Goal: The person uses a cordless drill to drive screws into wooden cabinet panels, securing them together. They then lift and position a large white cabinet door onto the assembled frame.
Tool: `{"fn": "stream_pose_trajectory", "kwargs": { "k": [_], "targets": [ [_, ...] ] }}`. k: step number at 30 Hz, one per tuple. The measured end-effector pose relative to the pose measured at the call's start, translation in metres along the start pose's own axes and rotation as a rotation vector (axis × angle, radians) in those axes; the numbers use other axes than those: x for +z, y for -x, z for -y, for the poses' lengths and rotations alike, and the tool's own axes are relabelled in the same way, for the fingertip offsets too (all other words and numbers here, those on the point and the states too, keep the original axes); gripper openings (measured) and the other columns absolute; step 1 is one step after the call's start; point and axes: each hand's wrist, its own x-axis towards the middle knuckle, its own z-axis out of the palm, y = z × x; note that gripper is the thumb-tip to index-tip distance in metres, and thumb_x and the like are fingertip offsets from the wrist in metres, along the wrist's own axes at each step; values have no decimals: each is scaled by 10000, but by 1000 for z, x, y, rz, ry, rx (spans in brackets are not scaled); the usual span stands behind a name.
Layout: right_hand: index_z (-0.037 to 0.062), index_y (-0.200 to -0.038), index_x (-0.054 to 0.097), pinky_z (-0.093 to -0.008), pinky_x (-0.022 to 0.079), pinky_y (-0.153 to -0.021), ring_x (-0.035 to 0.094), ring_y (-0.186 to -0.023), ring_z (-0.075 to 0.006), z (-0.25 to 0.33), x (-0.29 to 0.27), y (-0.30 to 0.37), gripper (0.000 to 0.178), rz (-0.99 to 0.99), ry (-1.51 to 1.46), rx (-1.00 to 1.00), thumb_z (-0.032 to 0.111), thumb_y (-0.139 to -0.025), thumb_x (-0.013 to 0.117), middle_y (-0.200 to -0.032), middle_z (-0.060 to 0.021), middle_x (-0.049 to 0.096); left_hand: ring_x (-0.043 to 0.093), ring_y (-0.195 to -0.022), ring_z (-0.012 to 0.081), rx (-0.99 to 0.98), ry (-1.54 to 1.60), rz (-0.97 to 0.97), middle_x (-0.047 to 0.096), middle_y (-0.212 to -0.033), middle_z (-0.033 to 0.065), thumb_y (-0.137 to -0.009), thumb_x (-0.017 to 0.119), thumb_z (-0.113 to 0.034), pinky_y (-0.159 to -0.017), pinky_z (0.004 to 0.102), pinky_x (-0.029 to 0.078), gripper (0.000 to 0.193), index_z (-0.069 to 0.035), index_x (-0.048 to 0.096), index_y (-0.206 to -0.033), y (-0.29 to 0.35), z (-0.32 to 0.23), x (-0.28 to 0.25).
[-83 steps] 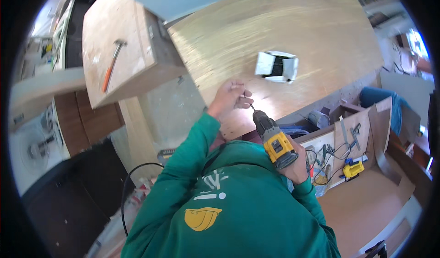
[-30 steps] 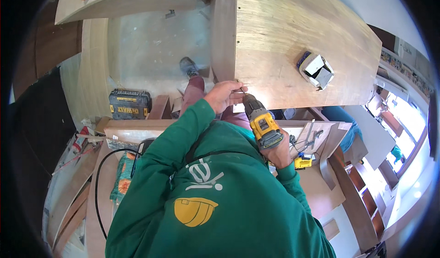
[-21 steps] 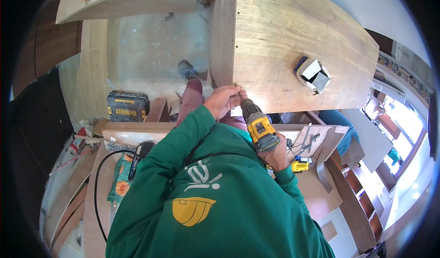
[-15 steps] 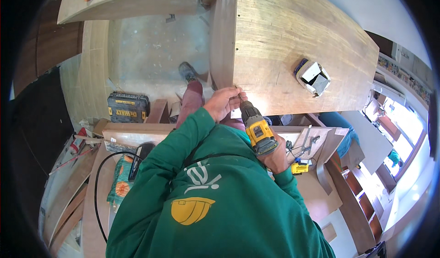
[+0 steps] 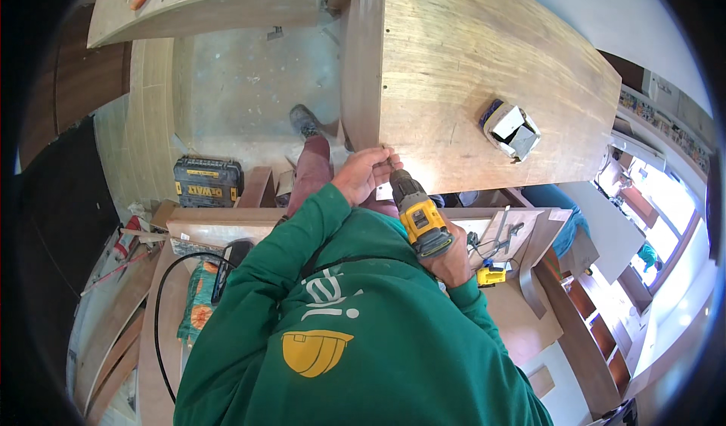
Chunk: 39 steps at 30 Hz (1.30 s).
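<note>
My right hand (image 5: 452,261) is wrapped round the grip of a yellow and black cordless drill (image 5: 422,218). The drill's chuck points up and away, toward the near left corner of a large wooden panel (image 5: 454,40). At that corner my left hand (image 5: 363,173) is closed, thumb and fingers pinched together just ahead of the chuck. Whatever sits between those fingertips is too small to make out. A row of small dark holes or screw heads runs along the panel's left edge. A bright patch of light falls on the wood beside the chuck.
An opened box (image 5: 512,131) lies on the panel. A black tool case (image 5: 208,182) stands on the floor at left, near my shoe (image 5: 305,120). A black cable (image 5: 157,312) loops at lower left. A yellow tool (image 5: 491,275) and clamps (image 5: 514,231) lie at right.
The whole view has shifted slightly, so the surroundings sit a little further left. Both hands and the drill keep the same pose at the panel's corner.
</note>
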Motion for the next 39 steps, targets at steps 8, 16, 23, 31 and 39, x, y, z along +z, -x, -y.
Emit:
{"fn": "stream_pose_trajectory", "kwargs": {
  "k": [8,16,23,31,39],
  "targets": [
    [59,-1099,646,-411,585,-705,734,-829,-387,3,-3,-2,417,-4,-23,23,184,-758,851,-892,-174,741,677,-1124,269,-16,42,-24,689,-1118,117,-1044,572,-169,-981,399,560,220,0,618,-1178,-1,0,2],
    [60,-1087,647,-413,585,-709,741,-840,-379,-6,-6,-5,407,30,-36,18,162,-750,852,-895,-173,746,695,-1075,256,-57,70,-69,699,-1077,131,-1021,602,-165,-952,375,571,213,20,620,-1125,-2,-4,6],
    [63,-1096,653,-416,580,-705,737,-831,-378,6,-4,-9,408,54,3,-6,190,-762,850,-878,-179,739,691,-1083,273,-72,38,-72,698,-1089,146,-1018,603,-183,-979,404,558,249,36,607,-1137,0,-6,10],
    [51,-1171,658,-436,574,-736,726,-841,-383,16,1,-8,445,46,-1,27,179,-781,831,-916,-193,734,684,-1117,331,-69,205,-94,659,-1165,206,-1051,495,-169,-976,452,566,289,54,520,-1234,-4,2,12],
    [49,-1160,650,-434,570,-726,722,-839,-384,19,-5,-7,432,39,-46,44,166,-784,829,-919,-195,730,667,-778,256,-18,228,-145,612,-930,112,-1037,525,-186,-738,432,608,203,-4,538,-1124,-13,11,26]
  ]
}}
